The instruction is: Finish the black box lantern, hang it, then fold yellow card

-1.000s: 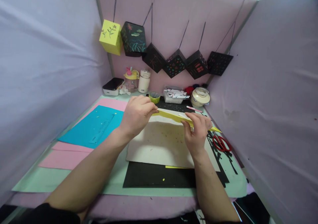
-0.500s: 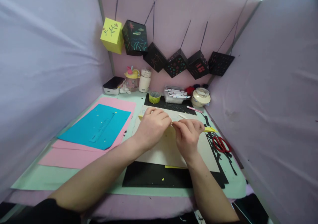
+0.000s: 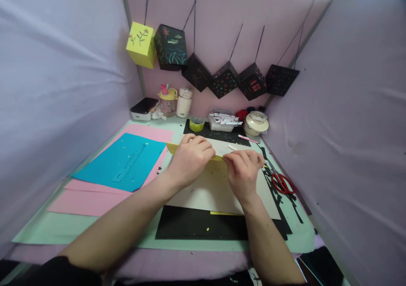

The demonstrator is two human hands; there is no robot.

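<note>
A strip of yellow paper (image 3: 218,157) is stretched between my two hands, just above a cream-white sheet (image 3: 203,193). My left hand (image 3: 194,157) is closed on it, and one end of the strip pokes out past the knuckles on the left. My right hand (image 3: 242,170) pinches the strip between thumb and forefinger; only a tiny yellow tip shows beyond that hand. The fingers cover much of the strip. Beneath the cream sheet lies black paper (image 3: 196,224), with a thin yellow edge between them.
On the left, a clear ruler (image 3: 130,163) rests on a blue sheet (image 3: 106,165) over pink paper (image 3: 80,203). Red-handled scissors (image 3: 283,183) lie right among black strips. Behind are yellow tape (image 3: 196,124), a box of markers (image 3: 223,121) and a lidded bowl (image 3: 256,124). Decorated paper boxes (image 3: 225,80) hang above.
The yellow strip has shifted left through my hands: more shows at the left end and between the hands, less at the right. My hands are slightly farther apart.
</note>
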